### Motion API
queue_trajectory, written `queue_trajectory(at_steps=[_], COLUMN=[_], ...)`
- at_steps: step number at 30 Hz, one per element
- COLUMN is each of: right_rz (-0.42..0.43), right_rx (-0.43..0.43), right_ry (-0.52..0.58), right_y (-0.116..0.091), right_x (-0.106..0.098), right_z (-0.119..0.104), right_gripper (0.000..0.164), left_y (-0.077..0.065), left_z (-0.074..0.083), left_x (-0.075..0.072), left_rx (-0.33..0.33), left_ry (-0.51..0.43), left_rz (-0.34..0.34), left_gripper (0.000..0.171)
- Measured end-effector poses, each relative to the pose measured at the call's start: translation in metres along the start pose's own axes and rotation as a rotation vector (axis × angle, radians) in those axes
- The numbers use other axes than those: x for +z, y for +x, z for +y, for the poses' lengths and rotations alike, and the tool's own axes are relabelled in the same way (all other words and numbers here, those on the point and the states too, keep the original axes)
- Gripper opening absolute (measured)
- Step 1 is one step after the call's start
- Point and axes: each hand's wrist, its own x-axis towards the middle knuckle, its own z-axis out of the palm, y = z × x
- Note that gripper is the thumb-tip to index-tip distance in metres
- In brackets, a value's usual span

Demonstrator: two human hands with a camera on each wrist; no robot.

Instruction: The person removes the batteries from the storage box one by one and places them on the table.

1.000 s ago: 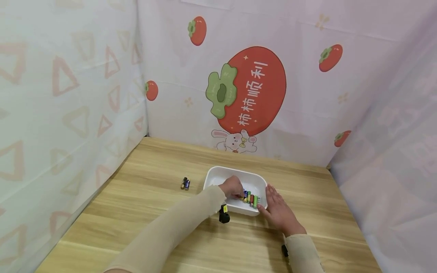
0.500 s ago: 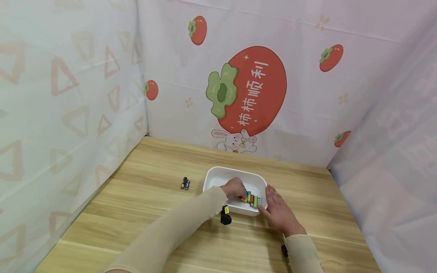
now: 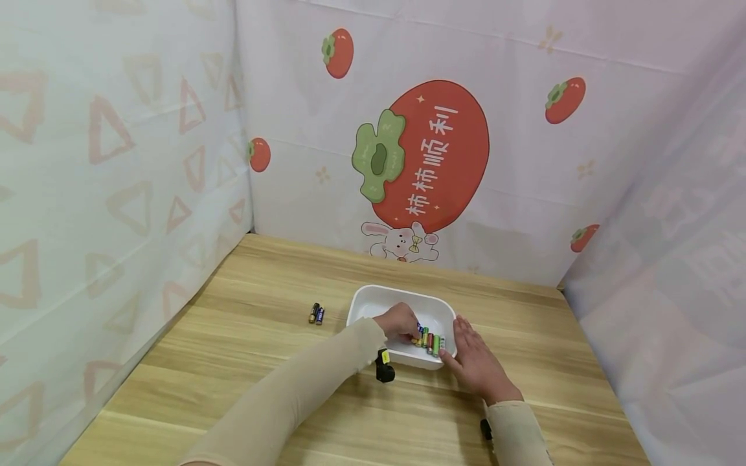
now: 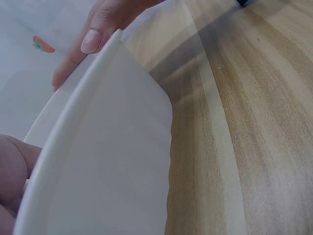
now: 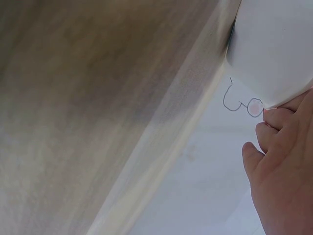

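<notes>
A white tray [image 3: 373, 291] stands on the wooden table with a row of several small batteries [image 3: 430, 343] in green, red, yellow and blue at its right end. Reaching over the near rim, my left hand [image 3: 398, 320] has its fingers curled down on a battery at the row's left end, which they mostly hide. My right hand [image 3: 479, 366] lies along the tray's right side, fingers straight against the outer wall and thumb at the near corner. In the right wrist view its fingers [image 5: 279, 120] touch the tray wall [image 5: 274, 49].
Two more batteries [image 3: 316, 313], one black and gold and one blue, lie side by side on the table [image 3: 262, 362] left of the tray. Printed cloth walls [image 3: 303, 213] enclose the table at the back and both sides.
My left hand has shifted slightly right along the row, covering more of the batteries at its left end. The right hand and the tray stay in place.
</notes>
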Motion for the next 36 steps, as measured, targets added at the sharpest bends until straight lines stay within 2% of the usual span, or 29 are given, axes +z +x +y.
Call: queue_trajectory(at_steps=[6, 14, 24, 29, 36], right_rz=[0.006, 0.010, 0.020, 0.028, 0.031], right_rx=[-0.004, -0.007, -0.015, -0.020, -0.022], right_ry=[0.003, -0.003, -0.006, 0.006, 0.013], right_y=[-0.001, -0.001, -0.001, -0.002, -0.003], right_x=[-0.002, -0.003, -0.003, -0.005, -0.003], right_z=[-0.003, -0.004, -0.004, -0.005, -0.004], right_gripper=[0.086, 0.085, 0.084, 0.084, 0.085], left_y=[-0.001, -0.004, -0.008, -0.012, -0.017], left_z=[0.000, 0.001, 0.002, 0.002, -0.002], left_x=[-0.002, -0.005, -0.013, -0.020, -0.031], left_rx=[0.025, 0.034, 0.062, 0.085, 0.078], left_ry=[0.007, -0.026, -0.059, -0.098, -0.138], left_rz=[-0.003, 0.009, -0.009, -0.010, -0.012], left_gripper=[0.023, 0.028, 0.037, 0.035, 0.028])
